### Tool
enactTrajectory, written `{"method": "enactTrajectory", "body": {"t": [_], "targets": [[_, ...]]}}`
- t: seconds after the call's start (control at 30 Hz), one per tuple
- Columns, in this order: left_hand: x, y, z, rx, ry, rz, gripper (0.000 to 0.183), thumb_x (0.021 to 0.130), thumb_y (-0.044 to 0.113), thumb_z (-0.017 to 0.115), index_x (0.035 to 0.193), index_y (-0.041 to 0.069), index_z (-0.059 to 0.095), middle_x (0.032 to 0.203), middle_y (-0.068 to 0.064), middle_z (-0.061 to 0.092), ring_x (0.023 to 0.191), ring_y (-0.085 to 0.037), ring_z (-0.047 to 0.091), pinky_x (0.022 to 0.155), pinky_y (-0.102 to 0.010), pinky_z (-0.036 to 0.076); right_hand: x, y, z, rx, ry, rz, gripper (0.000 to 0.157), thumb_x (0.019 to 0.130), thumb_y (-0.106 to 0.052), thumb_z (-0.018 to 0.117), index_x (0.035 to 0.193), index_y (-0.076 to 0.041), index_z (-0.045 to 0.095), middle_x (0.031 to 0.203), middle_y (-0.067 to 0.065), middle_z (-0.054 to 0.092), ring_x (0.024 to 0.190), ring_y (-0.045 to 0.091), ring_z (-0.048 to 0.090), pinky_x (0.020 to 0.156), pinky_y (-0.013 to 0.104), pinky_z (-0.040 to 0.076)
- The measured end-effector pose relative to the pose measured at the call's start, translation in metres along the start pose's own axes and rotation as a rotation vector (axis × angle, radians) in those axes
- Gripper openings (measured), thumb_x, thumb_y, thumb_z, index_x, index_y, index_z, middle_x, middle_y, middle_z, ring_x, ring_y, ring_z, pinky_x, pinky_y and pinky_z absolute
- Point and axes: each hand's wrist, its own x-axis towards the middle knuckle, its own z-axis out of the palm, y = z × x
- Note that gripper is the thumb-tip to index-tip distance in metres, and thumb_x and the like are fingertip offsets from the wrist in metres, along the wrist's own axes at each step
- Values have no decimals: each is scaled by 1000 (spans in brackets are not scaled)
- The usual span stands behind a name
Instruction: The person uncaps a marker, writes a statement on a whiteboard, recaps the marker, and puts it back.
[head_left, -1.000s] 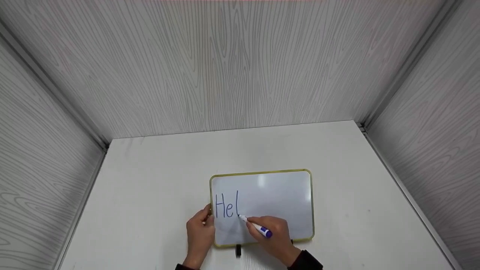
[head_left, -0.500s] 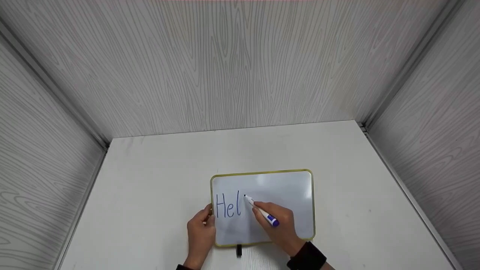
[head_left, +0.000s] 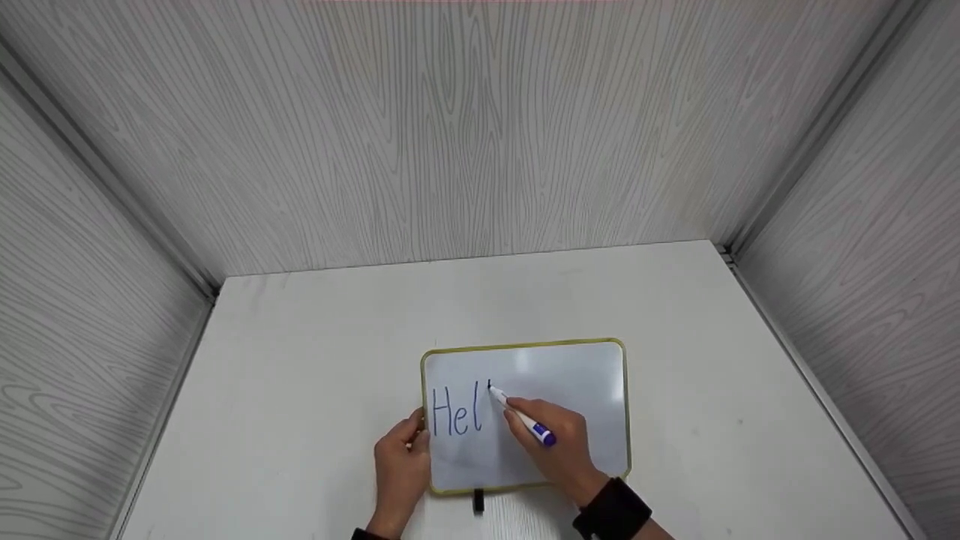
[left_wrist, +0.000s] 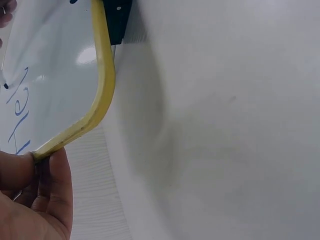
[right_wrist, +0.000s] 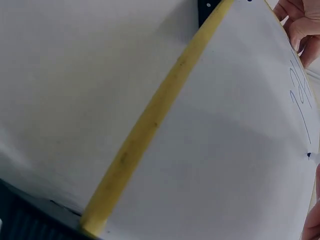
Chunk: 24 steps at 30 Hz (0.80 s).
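Observation:
A small whiteboard [head_left: 525, 465] with a yellow frame stands tilted on the table, with "Hel" in blue on its left half. My left hand [head_left: 401, 465] grips its left edge, thumb on the front face and fingers behind, as the left wrist view shows too. In my right hand [head_left: 555, 442] is a white whiteboard marker [head_left: 523, 416] with a blue end, pinched between thumb and fingers. Its dark tip meets the board just right of the "l", at the top of a short new stroke [head_left: 489, 383]. In the right wrist view only the fingertips [right_wrist: 312, 222] show, at the right edge.
A black foot [head_left: 478, 501] juts out below the board's lower edge. The white table [head_left: 300, 375] spreads around it, closed in by a wood-grain back panel [head_left: 450, 150] and side panels. Black bands [head_left: 613, 510] wrap both wrists.
The marker tip has gone from the foot of the "l" up and right to the top of a new spot, where a short stroke now shows. My left hand keeps its hold.

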Motion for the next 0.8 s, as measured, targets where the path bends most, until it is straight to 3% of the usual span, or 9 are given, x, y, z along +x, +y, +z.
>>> {"method": "enactTrajectory", "body": {"t": [0.8], "targets": [[-1,-2,1,27,17,20,40,87,-19,66,126,-10,70,106,-16,77,82,-18,62,71,-26,50,-37,-5,-3,72,-33,-18,29,74,6,86,100,-7,83,89,3,80,74,13,75,67,23,57]]}}
